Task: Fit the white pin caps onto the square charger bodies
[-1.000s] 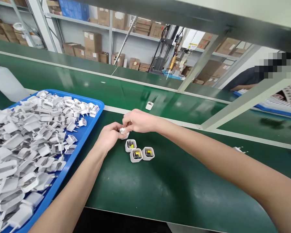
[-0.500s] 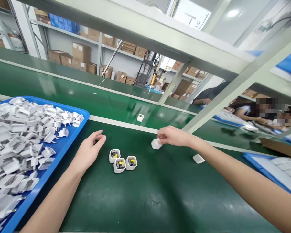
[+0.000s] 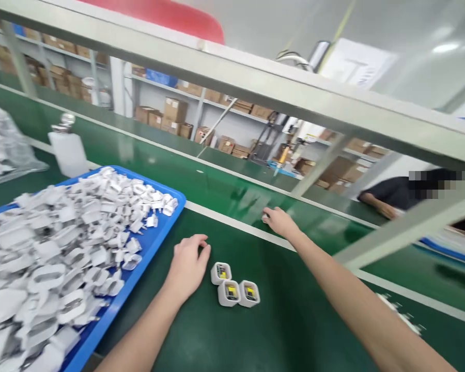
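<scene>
My left hand (image 3: 189,261) rests on the green bench with fingers loosely curled and nothing in it, just left of three white charger housings (image 3: 234,285) that stand together with yellow parts showing inside. My right hand (image 3: 278,221) reaches far out to the white line at the edge of the conveyor belt (image 3: 225,186), fingers down on the surface. Whether it holds anything there is hidden. A blue tray (image 3: 159,238) heaped with white plug pieces (image 3: 62,243) lies at my left.
A white dispenser bottle (image 3: 67,150) stands behind the tray, and a clear bag of white parts (image 3: 2,147) lies at the far left. Small white parts (image 3: 395,307) lie on the bench at right. Another person's arm (image 3: 383,209) rests across the belt. A metal frame rail (image 3: 256,82) runs overhead.
My hands parted from the piece they held together. The right hand carried it rightward, then reached forward to the belt edge. The left hand lowered beside the three housings. The view swung left.
</scene>
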Demonstrator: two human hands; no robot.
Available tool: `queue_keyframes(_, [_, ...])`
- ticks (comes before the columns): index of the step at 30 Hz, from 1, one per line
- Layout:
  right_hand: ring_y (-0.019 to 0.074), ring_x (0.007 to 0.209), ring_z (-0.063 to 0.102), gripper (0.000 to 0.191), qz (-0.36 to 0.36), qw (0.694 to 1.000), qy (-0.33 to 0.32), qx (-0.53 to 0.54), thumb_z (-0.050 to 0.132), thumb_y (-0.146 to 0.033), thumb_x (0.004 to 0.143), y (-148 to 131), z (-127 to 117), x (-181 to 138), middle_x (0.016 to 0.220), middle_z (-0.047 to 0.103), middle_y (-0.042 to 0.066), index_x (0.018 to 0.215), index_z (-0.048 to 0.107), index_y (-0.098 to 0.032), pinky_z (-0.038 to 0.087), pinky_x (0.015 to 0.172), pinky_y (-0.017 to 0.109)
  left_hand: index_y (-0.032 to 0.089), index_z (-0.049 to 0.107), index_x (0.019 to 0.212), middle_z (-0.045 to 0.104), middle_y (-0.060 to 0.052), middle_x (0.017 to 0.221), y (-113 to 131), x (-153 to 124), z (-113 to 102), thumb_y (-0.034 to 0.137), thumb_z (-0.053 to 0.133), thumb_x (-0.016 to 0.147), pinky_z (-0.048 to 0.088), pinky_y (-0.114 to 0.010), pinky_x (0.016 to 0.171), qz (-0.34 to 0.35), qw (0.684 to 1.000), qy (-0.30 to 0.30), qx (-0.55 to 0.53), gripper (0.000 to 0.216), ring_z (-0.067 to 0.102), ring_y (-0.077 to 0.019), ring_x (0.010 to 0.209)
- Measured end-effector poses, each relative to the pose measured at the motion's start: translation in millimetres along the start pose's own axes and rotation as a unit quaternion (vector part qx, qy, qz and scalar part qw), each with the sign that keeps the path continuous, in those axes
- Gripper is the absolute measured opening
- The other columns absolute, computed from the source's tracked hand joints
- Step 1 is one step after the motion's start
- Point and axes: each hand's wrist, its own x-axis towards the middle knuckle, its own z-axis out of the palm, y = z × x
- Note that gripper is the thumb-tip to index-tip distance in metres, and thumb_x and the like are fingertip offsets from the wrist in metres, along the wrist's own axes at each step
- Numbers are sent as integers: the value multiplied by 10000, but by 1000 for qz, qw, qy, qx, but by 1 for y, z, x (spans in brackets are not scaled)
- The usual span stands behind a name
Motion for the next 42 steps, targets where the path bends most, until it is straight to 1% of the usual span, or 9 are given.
queue_keyframes(4, [229, 950, 628, 266, -141, 989, -8, 41, 524, -325, 1021, -43, 2, -16, 1148, 649, 148, 1175, 646, -145, 522, 897, 413, 163, 560, 1361, 677, -108, 1293, -2, 6, 3, 213, 490, 984, 433, -436, 1099, -2, 1000, 20, 13, 387, 584, -258, 1244])
queue_keyframes(8, [206, 960, 646, 340, -298, 941, -115, 110, 527, -432, 1015, -89, 1, -52, 1216, 655, 76, 1291, 591, -245, 538, 854, 348, 155, 427, 1509, 559, -119, 1480, -3, 6, 7, 188, 596, 923, 364, -478, 1158, 13, 1000, 13, 24, 610, 491, -291, 1366])
queue_keyframes(12, [220, 973, 672, 463, -320, 894, -235, 210, 542, -360, 996, -114, -18, -58, 1235, 663, 103, 1433, 467, -228, 561, 850, 371, 203, 443, 1509, 604, -79, 1445, -4, 5, 9, 234, 667, 913, 367, -479, 1140, 35, 999, 2, 21, 637, 506, -284, 1347])
queue_keyframes(18, [196, 895, 694, 300, -315, 917, -89, 227, 422, -376, 1051, -179, -44, -19, 1155, 683, 105, 1278, 520, -206, 574, 801, 351, 267, 654, 1244, 706, -9, 1270, -1, 8, 8, 238, 664, 932, 423, -465, 1048, 48, 999, 16, 8, 314, 590, -265, 1210])
queue_keyframes(23, [251, 1001, 647, 201, -377, 910, -61, 163, 696, -258, 915, -273, -12, 11, 1096, 681, 100, 1095, 646, -185, 501, 890, 377, 223, 677, 1038, 726, -34, 1078, 2, 12, 8, 201, 667, 862, 470, -440, 964, 15, 998, 41, 36, 177, 627, -270, 1050])
queue_keyframes(26, [259, 914, 639, 207, -376, 913, -68, 145, 816, -161, 763, -301, 3, 26, 908, 676, 73, 855, 631, -170, 476, 809, 348, 199, 637, 1082, 701, -57, 1143, 2, 13, 7, 181, 662, 790, 481, -428, 963, -6, 997, 50, 53, 294, 616, -279, 1074])
queue_keyframes(30, [191, 798, 611, 265, -371, 904, -68, 201, 788, -85, 719, -286, -4, 26, 774, 623, -20, 875, 609, -201, 445, 765, 301, 184, 611, 1048, 694, -78, 1084, 4, 12, 5, 182, 629, 768, 481, -463, 950, -18, 996, 37, 74, 281, 617, -305, 1057])
queue_keyframes(37, [174, 774, 679, 271, -241, 886, -73, 390, 658, -366, 888, -171, -17, -26, 939, 686, 13, 1059, 491, -240, 567, 723, 331, 181, 565, 988, 679, -88, 970, 7, 9, 6, 155, 601, 865, 455, -483, 925, -16, 996, 16, 91, 131, 616, -317, 1001])
queue_keyframes(42, [187, 891, 722, 337, -103, 775, -104, 615, 831, -342, 801, -110, 19, -55, 1030, 758, 58, 964, 559, -226, 584, 818, 342, 167, 581, 1118, 667, -65, 992, 1, 4, 5, 226, 669, 913, 474, -444, 884, -26, 995, 2, 92, 230, 608, -288, 965])
